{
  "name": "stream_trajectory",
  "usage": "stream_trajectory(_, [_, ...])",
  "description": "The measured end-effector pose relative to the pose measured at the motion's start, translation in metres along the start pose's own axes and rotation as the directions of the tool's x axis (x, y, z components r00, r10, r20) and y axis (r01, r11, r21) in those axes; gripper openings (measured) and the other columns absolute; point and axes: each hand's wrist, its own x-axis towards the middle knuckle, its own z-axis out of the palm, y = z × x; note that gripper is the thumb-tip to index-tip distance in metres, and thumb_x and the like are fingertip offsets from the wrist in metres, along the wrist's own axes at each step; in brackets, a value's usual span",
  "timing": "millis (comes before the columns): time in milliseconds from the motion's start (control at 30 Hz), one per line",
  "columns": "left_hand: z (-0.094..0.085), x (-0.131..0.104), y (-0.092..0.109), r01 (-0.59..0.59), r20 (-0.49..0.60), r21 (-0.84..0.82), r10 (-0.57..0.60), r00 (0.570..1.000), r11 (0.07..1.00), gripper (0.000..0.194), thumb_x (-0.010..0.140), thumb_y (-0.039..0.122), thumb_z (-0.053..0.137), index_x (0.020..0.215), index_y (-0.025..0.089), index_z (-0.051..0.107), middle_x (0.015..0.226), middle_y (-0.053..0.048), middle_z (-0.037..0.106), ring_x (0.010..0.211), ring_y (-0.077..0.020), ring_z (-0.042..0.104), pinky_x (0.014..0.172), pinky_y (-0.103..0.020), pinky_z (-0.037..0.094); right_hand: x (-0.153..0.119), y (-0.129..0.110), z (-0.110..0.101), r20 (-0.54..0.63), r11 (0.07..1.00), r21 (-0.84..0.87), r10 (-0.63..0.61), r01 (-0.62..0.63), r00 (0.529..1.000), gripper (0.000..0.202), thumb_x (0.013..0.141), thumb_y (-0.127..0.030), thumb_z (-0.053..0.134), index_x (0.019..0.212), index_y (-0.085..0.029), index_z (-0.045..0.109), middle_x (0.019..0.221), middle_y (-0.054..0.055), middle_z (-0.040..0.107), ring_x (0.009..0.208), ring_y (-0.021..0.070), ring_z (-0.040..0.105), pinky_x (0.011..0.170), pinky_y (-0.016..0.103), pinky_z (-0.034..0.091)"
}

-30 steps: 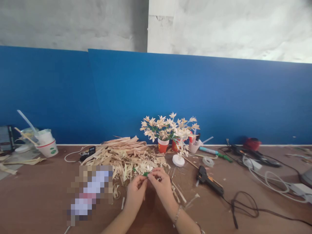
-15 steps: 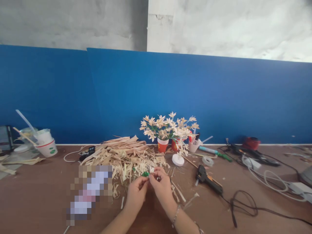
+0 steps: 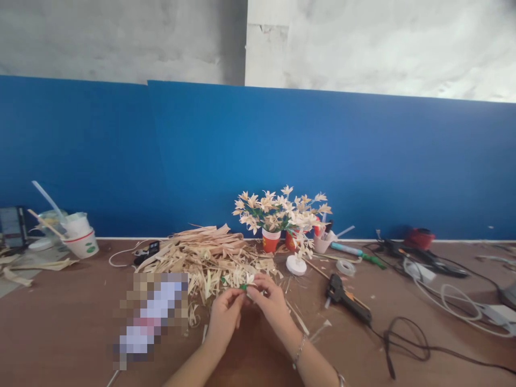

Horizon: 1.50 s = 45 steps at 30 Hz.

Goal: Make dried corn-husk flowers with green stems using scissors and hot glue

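My left hand is closed in a pinch at a small green strip, thumb and forefinger together. Touching it from the other side, my right hand has its fingers closed around a small pale flower, whose petals poke out above the fingertips. The flower's lower end and most of the strip are hidden by the fingers. Just beyond both hands lies a heap of dry pale husk strips. Behind the right hand, finished-looking pale flowers on green stems stand in a red paper cup.
A black glue gun with a trailing cord lies to the right. Nearby are a white round base, a tape roll and white cables. At left stands a white cup; a blue partition closes off the back.
The hands stay together with slight finger movement, and less of the green strip shows between them. The whole view has shifted slightly, with things appearing a little farther right.
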Motion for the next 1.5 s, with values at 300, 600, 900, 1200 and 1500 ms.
stream_trajectory(300, [0.002,0.001,-0.007,-0.025,0.032,0.053,0.023,0.999,0.998,0.026,0.071,0.040,0.055,0.069,0.014,0.058,0.049,0.004,0.054,0.027,-0.0036,0.034,0.030,-0.017,0.022,-0.010,0.004,0.008,-0.205,0.973,-0.224,-0.107,0.060,0.973,0.013,0.066,-0.022,0.058,0.064,-0.019,0.046,0.061,-0.004,0.047,0.054,0.0101,0.042,0.053,0.022,0.035])
stream_trajectory(600, [0.003,-0.001,-0.004,-0.033,0.046,0.101,0.028,0.999,0.994,0.029,0.069,0.043,0.056,0.066,0.015,0.058,0.045,0.004,0.052,0.027,-0.0058,0.036,0.031,-0.018,0.025,-0.010,-0.004,0.011,-0.143,0.973,-0.210,-0.128,0.096,0.981,0.013,0.069,-0.016,0.052,0.057,-0.016,0.057,0.074,0.004,0.057,0.067,0.0144,0.053,0.059,0.023,0.041])
stream_trajectory(900, [-0.008,0.001,0.005,-0.140,-0.105,0.076,0.148,0.983,0.987,0.041,0.069,0.037,0.059,0.105,0.017,0.056,0.072,-0.003,0.064,0.042,-0.0104,0.051,0.041,-0.022,0.039,-0.006,-0.011,0.002,-0.015,0.967,-0.224,-0.129,0.122,0.992,0.015,0.069,-0.013,0.051,0.055,-0.016,0.052,0.068,0.001,0.053,0.062,0.0120,0.049,0.057,0.021,0.039])
stream_trajectory(1200, [-0.008,0.008,-0.009,0.051,0.066,0.102,-0.058,0.996,0.993,0.027,0.071,0.040,0.053,0.075,0.013,0.058,0.039,0.005,0.051,0.027,-0.0053,0.035,0.031,-0.016,0.022,-0.010,-0.010,0.000,0.150,0.899,-0.388,-0.157,0.204,0.976,0.012,0.072,-0.012,0.050,0.061,-0.017,0.052,0.069,0.001,0.053,0.064,0.0119,0.050,0.058,0.021,0.038])
stream_trajectory(1500, [-0.012,0.012,-0.010,0.039,0.086,0.200,-0.057,0.995,0.979,0.023,0.073,0.038,0.051,0.072,0.016,0.056,0.032,0.010,0.040,0.024,-0.0062,0.034,0.031,-0.017,0.020,-0.008,-0.003,-0.002,0.165,0.859,-0.471,-0.138,0.201,0.977,0.010,0.072,-0.013,0.050,0.063,-0.017,0.053,0.073,0.002,0.055,0.066,0.0133,0.052,0.061,0.023,0.039])
